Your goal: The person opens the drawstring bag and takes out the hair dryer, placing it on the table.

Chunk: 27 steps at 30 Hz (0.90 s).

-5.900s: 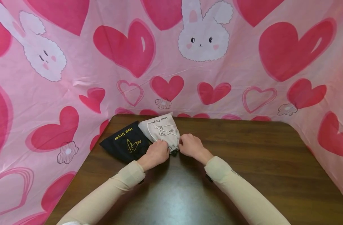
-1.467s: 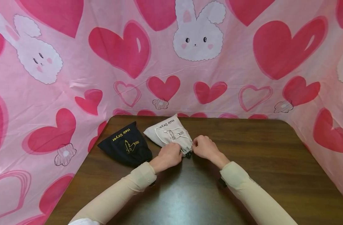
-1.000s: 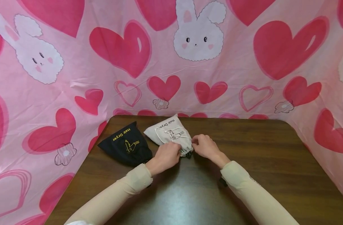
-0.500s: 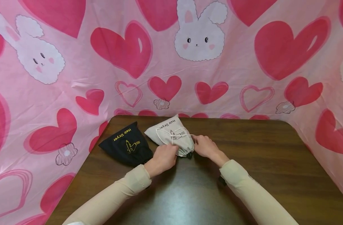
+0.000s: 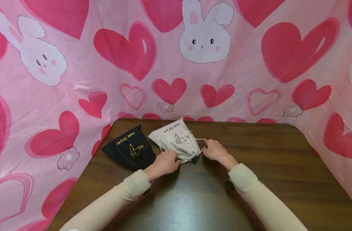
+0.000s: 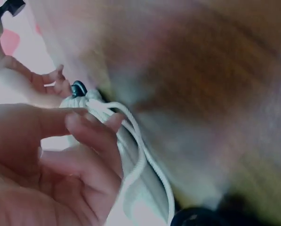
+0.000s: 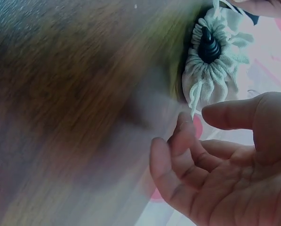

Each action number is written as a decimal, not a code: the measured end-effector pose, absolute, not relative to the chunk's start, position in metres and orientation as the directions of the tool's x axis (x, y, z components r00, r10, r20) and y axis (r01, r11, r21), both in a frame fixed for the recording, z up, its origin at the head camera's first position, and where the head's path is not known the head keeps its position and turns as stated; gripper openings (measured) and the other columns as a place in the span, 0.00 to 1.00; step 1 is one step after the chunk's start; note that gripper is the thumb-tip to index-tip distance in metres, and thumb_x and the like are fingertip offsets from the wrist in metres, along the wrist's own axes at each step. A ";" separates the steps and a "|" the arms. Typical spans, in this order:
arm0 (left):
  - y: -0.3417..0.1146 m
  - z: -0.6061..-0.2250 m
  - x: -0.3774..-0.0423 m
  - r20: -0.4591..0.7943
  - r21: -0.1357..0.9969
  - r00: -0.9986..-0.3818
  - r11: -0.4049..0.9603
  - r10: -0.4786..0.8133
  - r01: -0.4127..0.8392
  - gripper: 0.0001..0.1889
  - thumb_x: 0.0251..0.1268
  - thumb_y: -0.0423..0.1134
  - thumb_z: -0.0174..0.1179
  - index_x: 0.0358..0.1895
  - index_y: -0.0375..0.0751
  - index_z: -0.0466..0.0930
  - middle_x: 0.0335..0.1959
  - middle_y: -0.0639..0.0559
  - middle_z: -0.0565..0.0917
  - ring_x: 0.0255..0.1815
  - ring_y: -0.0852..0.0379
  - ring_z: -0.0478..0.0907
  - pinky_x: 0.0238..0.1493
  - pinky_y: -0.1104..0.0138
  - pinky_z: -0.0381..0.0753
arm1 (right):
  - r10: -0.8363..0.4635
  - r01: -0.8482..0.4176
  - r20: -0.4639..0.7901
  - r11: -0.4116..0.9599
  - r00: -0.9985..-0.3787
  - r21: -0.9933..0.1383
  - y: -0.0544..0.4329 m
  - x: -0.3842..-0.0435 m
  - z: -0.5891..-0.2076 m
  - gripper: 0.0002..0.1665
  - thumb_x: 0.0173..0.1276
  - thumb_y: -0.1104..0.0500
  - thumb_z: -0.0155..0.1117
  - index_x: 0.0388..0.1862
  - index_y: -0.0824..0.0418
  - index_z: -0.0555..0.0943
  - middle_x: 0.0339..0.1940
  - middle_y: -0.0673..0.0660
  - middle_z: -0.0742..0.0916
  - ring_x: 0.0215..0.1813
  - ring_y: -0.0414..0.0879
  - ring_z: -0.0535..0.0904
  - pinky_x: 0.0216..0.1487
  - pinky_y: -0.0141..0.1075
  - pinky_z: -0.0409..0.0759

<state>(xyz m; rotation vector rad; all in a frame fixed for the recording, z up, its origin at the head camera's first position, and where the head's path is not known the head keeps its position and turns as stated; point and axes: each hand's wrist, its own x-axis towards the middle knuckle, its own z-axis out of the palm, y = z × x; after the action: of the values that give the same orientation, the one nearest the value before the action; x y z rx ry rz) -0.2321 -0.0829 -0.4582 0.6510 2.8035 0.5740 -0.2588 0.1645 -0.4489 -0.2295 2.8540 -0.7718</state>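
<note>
Pale drawstring bag (image 5: 173, 136), lying flat on the wooden tabletop (image 5: 268, 166), left of its middle and towards the far edge, with its gathered mouth facing the person. Its dark lettering says "Hair Dryer", upside down from where the person sits, beside a line drawing of a dryer. Out of the puckered mouth pokes a black tip (image 7: 208, 49), ringed by the pleats. From either side of that mouth runs white cord (image 6: 140, 146), part of it looped loosely over the cloth. The right hand (image 5: 215, 150), just off the bag's right side, pinches the cord between thumb and fingertips, and the strands stretch across to it from the bag. The left hand (image 5: 165, 162) is at the opposite side of the mouth, fingers curled in; its close view is blurred, but it seems to be clamped on the cord there. Just beside the pale one, further left, lies a black bag (image 5: 132, 149) with the same words and drawing in yellow, its gathered end partly behind the left hand and wrist. Both arms wear cream sleeves (image 5: 262, 199). Behind the tabletop and along its sides hangs a pink cloth (image 5: 222, 70) covered in hearts and white rabbits.
</note>
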 end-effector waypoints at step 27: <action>-0.074 -0.467 -0.228 -0.518 0.851 -0.793 0.106 0.319 -0.514 0.10 0.78 0.37 0.58 0.44 0.29 0.79 0.20 0.53 0.76 0.15 0.68 0.66 0.14 0.79 0.61 | -0.253 0.060 -0.274 0.626 -0.928 -0.777 0.165 -0.264 -0.439 0.17 0.74 0.56 0.67 0.31 0.69 0.85 0.18 0.55 0.81 0.16 0.40 0.69 0.18 0.32 0.70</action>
<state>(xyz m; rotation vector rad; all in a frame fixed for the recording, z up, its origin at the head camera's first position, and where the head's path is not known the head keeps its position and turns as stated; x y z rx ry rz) -0.2280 -0.0736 -0.4668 -0.1901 1.7789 1.7524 -0.2636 0.1653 -0.4392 -0.1543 2.4929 -1.2107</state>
